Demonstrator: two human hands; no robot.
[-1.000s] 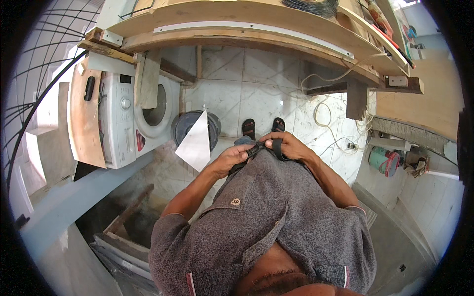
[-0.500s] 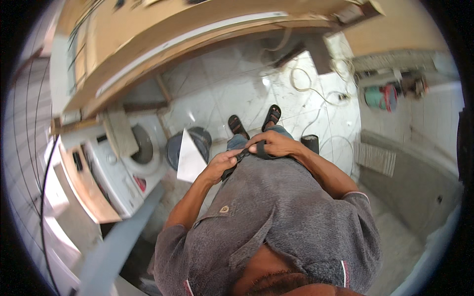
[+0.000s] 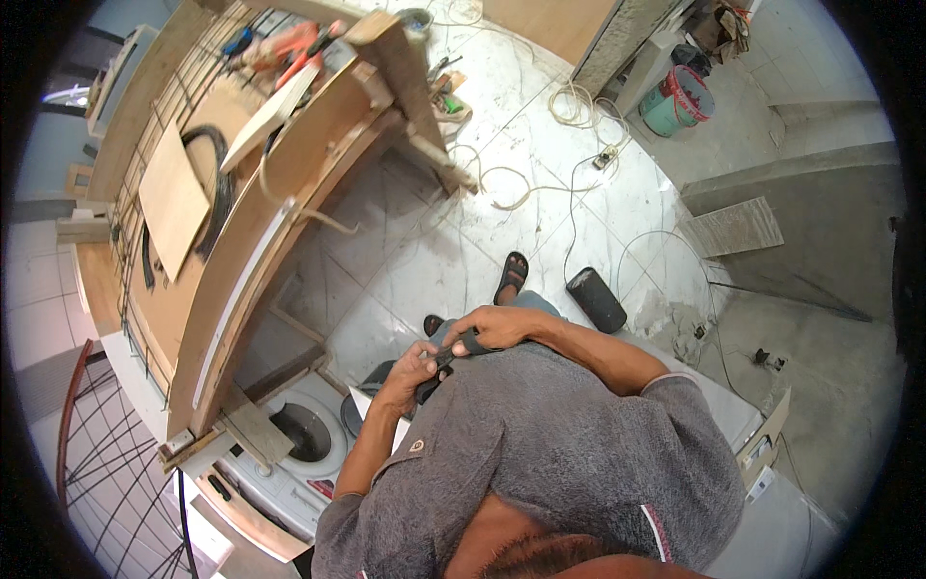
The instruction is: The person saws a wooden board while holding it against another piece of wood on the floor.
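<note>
At my waist, in front of the grey shirt, both hands are closed on a black strap [image 3: 470, 342]. My left hand [image 3: 411, 374] pinches its left part, where something dark hangs beside the fingers; its shape is mostly hidden. Close by, my right hand [image 3: 494, 328] has its fingers bent round the strap, which loops over toward the wrist. Below the hands, my feet in black sandals [image 3: 512, 277] stand on white tiles.
A long wooden bench [image 3: 253, 280] with tools and cable curves along the left, above a white washing machine [image 3: 307, 434]. A black cylinder [image 3: 596, 299] and loose cords [image 3: 579, 104] lie on the floor. A green-and-red bucket [image 3: 666, 108] stands far right.
My view and body have turned toward the right, so the bench now runs down the left side. Both hands stay together at the waist, still on the black strap.
</note>
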